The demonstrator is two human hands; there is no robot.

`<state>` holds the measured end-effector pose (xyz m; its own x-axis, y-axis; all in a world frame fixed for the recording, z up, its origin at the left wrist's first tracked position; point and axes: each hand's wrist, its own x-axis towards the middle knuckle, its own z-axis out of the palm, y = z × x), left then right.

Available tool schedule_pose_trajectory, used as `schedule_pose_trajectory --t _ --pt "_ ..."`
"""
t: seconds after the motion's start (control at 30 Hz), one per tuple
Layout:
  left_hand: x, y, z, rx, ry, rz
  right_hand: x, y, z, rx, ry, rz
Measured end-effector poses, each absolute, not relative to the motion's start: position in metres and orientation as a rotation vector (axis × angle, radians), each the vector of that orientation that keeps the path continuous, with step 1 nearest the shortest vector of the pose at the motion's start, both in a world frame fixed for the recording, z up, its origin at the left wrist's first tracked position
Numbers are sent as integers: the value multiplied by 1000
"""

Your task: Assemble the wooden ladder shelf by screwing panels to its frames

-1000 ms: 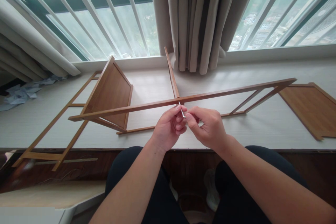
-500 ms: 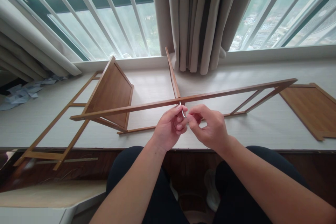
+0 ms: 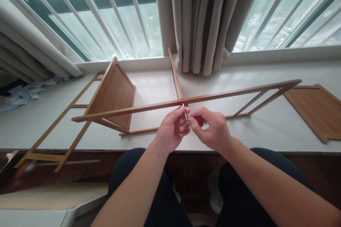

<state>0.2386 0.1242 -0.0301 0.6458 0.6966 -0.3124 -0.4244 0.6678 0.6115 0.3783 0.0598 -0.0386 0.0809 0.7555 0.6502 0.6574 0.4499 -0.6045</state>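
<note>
A small metal hex key stands against the underside of a long wooden rail, where a cross slat meets it. My left hand pinches the key between thumb and fingers. My right hand meets it from the right, fingertips on the same key. The rail belongs to a half-built wooden shelf frame lying on a pale window ledge. A brown shelf panel stands tilted in the frame at the left.
A loose brown panel lies flat at the right. A ladder-like side frame overhangs the ledge's front edge at the left. Curtains hang at the back centre, window bars behind. Crumpled paper lies far left. My knees are below the ledge.
My right hand's fingers have shifted slightly on the hex key, curling and re-pinching it. The left hand and the frame have barely moved.
</note>
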Motion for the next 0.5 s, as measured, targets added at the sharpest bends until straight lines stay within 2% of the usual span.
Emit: schedule_pose_trajectory --t 0.5 --pt "238 121 -29 584 574 692 380 60 -35 -1242 -1612 129"
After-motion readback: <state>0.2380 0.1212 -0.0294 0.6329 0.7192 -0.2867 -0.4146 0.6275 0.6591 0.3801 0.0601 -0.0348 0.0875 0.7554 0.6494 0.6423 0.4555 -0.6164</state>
